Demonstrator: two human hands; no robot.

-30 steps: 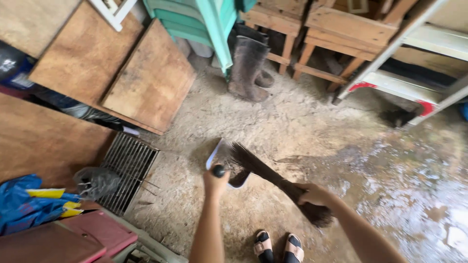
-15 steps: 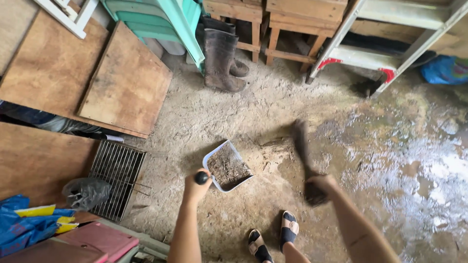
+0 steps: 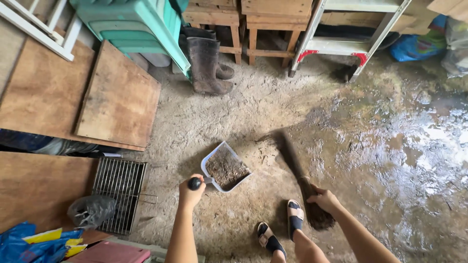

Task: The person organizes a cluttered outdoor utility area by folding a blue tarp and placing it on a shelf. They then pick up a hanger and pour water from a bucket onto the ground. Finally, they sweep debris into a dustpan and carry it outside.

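Far left, a crumpled blue and yellow plastic bag (image 3: 29, 242) lies in the corner with a pink flat package (image 3: 112, 253) beside it; no label on either can be made out. A knotted grey bag (image 3: 90, 211) sits on the wire grill rack (image 3: 119, 192).

The left hand (image 3: 191, 191) has its grip wrapped tight around the black handle of the white dustpan (image 3: 225, 168), which rests on the concrete floor (image 3: 253, 112), tilted, its tray full of dirt. It looks light and stiff, though the load could spill if tipped; the handle end is the place to hold it.

The right hand (image 3: 324, 199) has its grip pressed around the soft broom (image 3: 297, 173), bristles flexing near the pan's lip. Right of it the floor shines wet, likely slippery. A blue bag (image 3: 414, 46) sits far right.
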